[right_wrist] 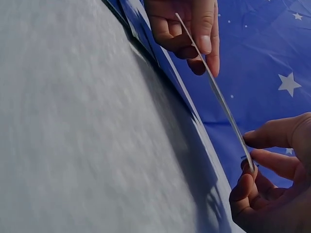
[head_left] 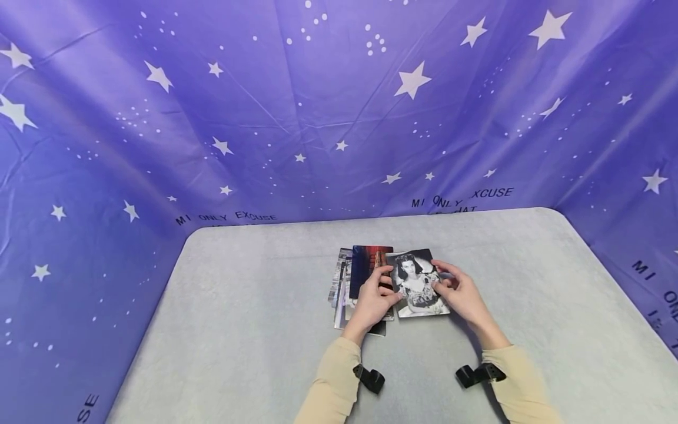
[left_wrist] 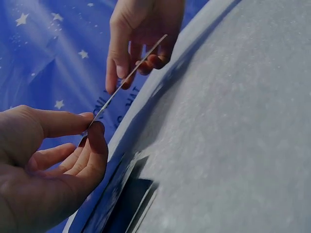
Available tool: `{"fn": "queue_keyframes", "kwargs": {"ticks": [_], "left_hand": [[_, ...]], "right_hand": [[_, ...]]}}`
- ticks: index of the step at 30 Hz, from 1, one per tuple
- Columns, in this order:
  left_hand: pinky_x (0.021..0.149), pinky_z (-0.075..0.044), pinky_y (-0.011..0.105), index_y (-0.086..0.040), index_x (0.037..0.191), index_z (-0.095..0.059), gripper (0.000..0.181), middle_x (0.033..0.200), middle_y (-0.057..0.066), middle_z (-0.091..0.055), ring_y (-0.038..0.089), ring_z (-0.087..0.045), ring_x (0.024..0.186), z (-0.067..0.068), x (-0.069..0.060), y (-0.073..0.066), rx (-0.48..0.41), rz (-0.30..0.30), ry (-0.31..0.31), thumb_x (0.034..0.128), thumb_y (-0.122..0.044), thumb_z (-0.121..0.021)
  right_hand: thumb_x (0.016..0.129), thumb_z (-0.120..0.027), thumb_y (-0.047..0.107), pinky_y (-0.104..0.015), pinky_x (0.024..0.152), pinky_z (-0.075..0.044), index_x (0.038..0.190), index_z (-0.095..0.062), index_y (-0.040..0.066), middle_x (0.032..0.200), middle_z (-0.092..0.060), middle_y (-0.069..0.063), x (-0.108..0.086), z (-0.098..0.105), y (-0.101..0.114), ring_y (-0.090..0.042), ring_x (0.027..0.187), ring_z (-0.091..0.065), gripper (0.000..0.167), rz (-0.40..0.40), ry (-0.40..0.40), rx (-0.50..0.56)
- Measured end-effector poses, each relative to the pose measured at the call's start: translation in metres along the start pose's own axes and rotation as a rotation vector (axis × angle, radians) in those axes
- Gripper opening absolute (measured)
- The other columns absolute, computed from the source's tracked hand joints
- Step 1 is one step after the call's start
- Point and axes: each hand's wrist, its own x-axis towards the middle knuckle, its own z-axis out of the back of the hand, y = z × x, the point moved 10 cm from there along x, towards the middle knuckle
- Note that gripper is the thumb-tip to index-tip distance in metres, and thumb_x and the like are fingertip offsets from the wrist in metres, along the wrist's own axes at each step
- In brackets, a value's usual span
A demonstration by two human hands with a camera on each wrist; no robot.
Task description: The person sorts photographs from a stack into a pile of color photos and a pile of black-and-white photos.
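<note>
- Nearest: beige sleeves, a black wrist mount on each.
- Left hand: thumb and fingers pinch the left edge of the photo.
- Right hand: thumb and fingers clamped on its right edge, index up near the far right corner.
- Photo: black-and-white portrait, between the hands, off the worktop; both wrist views show it edge-on in the air. Long axis runs away from the person, far end leaning left.
- Key relation: pile sits just left of the photo and lower, partly hidden by the left hand. Left hand is nearer to it; right hand is on the far side of the photo.
- Pile: loose, edges fanned out, blue-and-red picture on top.
- Worktop: pale grey, flat, rounded far corners.
- Room: purple-blue curtain with white stars and black lettering behind and along both sides.
</note>
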Motion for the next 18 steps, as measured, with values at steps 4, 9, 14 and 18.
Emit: {"fn": "queue_keyframes", "kwargs": {"ticks": [4, 9, 14, 18], "left_hand": [[0.063, -0.050, 0.022, -0.003, 0.130, -0.053, 0.058, 0.097, 0.003, -0.058, 0.009, -0.064, 0.074, -0.010, 0.005, 0.001, 0.015, 0.016, 0.014, 0.0772, 0.006, -0.074], [0.064, -0.049, 0.022, -0.004, 0.131, -0.052, 0.058, 0.098, 0.003, -0.058, 0.011, -0.065, 0.076, -0.022, 0.014, 0.003, -0.020, 0.042, 0.022, 0.0778, 0.005, -0.074], [0.064, -0.049, 0.023, -0.004, 0.130, -0.052, 0.056, 0.098, 0.004, -0.058, 0.014, -0.065, 0.076, -0.033, 0.019, 0.005, -0.058, 0.066, 0.032, 0.0791, 0.007, -0.071], [0.065, -0.050, 0.022, -0.004, 0.129, -0.054, 0.054, 0.097, 0.002, -0.060, 0.013, -0.066, 0.075, -0.041, 0.023, 0.008, -0.039, 0.079, 0.015, 0.0787, 0.006, -0.072]], "right_hand": [[0.085, -0.063, -0.006, -0.018, 0.050, -0.041, 0.136, -0.046, -0.008, 0.119, -0.047, -0.027, 0.000, 0.010, 0.000, -0.003, 0.067, -0.047, 0.054, 0.005, 0.013, -0.023], [0.086, -0.063, -0.006, -0.019, 0.047, -0.041, 0.137, -0.044, -0.009, 0.120, -0.047, -0.027, 0.002, 0.023, -0.001, -0.004, 0.064, -0.046, 0.055, 0.015, 0.018, -0.052], [0.086, -0.063, -0.006, -0.020, 0.045, -0.041, 0.137, -0.044, -0.010, 0.116, -0.050, -0.028, 0.004, 0.034, -0.004, -0.004, 0.062, -0.046, 0.054, 0.021, 0.021, -0.096], [0.087, -0.064, -0.004, -0.021, 0.045, -0.041, 0.136, -0.045, -0.011, 0.104, -0.054, -0.024, 0.005, 0.043, -0.008, -0.005, 0.060, -0.045, 0.053, 0.026, 0.019, -0.162]]}}
